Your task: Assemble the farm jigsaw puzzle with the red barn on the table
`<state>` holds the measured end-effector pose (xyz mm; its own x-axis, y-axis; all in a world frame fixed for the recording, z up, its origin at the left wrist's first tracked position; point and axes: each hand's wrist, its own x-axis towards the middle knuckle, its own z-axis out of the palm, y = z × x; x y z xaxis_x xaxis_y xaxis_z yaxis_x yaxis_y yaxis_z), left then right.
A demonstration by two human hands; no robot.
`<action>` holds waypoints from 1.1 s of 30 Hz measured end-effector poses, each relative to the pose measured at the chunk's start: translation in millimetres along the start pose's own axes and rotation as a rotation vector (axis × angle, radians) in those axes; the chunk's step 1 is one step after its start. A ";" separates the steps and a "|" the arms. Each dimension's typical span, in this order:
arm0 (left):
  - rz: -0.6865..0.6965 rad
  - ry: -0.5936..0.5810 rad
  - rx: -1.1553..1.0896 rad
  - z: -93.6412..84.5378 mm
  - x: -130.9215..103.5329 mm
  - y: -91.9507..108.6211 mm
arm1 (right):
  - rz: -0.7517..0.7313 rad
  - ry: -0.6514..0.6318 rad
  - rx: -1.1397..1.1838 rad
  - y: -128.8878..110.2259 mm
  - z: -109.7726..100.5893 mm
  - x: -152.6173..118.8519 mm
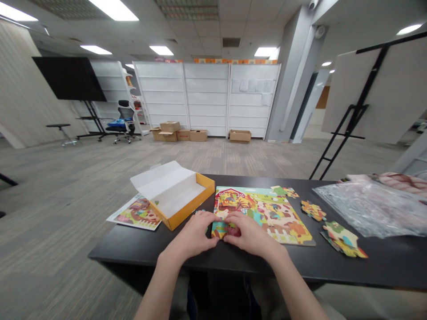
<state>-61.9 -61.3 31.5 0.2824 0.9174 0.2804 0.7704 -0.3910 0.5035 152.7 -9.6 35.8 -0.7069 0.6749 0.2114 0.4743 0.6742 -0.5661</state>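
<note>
A colourful farm-scene jigsaw puzzle (267, 213) lies on the black table, with a red barn at its upper left. Both hands meet at its lower left corner. My left hand (199, 233) curls in from the left, its index finger and thumb on the edge of a corner puzzle piece (218, 230). From the other side, my right hand (246, 231) closes its fingertips on the same corner, over a reddish patch. Fingers partly hide where the piece meets its neighbours. Part of a small piece shows behind my left hand.
An open yellow box (191, 202) with a white lid flap stands left, beside a printed picture sheet (138, 213). Loose puzzle pieces (312, 210) and a stack of pieces (345, 240) lie right of the puzzle. Clear plastic wrapping (373, 206) covers the table's far right.
</note>
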 end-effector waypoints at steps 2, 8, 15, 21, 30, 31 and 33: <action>0.011 0.005 -0.005 0.0 0.0 -0.5 | -0.003 0.001 0.001 -0.5 0.1 0.5; 0.005 -0.009 -0.007 -1.0 1.0 0.3 | 0.001 0.001 -0.004 0.2 0.1 0.2; -0.026 -0.013 -0.003 0.0 1.5 0.5 | -0.014 0.005 0.002 -4.0 1.2 0.0; -0.037 -0.023 0.003 -3.1 1.6 5.1 | 0.127 0.166 -0.075 18.4 -39.3 -8.9; -0.052 -0.036 0.024 -2.4 3.8 4.3 | 0.374 0.178 -0.243 63.7 -67.5 -33.9; -0.050 -0.035 0.023 -1.9 4.1 3.8 | 0.368 0.163 -0.240 60.8 -63.0 -32.3; -0.046 -0.034 0.013 -1.3 4.5 3.2 | 0.378 0.141 -0.240 54.4 -55.1 -28.3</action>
<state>-58.9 -58.5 35.5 0.2657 0.9363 0.2297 0.7900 -0.3480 0.5048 227.4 24.5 42.9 -0.3911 0.9095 0.1411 0.8045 0.4123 -0.4276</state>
